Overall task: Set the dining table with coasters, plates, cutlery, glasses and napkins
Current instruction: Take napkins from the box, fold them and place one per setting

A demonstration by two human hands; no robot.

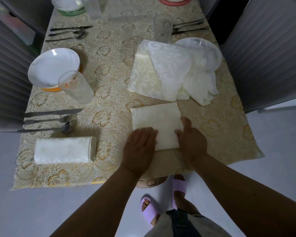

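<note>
**Napkin fold under way at the near right setting**

Currently, in the head view, your left hand (140,144) lies flat with straight fingers pressing the near left corner of the half-folded napkin (156,124), which sits on the tabletop (109,93) close to the near edge. Your right hand (189,135) rests on the napkin's right edge, thumb up along the side; its fingers look curled at the edge, though whether they pinch the cloth is hard to tell.

Beyond it, a loose heap of unfolded napkins (169,72) drapes partly over the right plate (203,50), with a ribbed glass (162,28) behind. On the left, a finished folded napkin (63,149) lies beside a knife, fork and spoon (48,120), a white plate (54,67) on an orange coaster (50,89), and another glass (75,86).

Judging by its drape, the cloth is light, soft and limp, likely to slide on the glossy tablecloth. Hold one side flat and take the free edge at its corners to fold.
</note>
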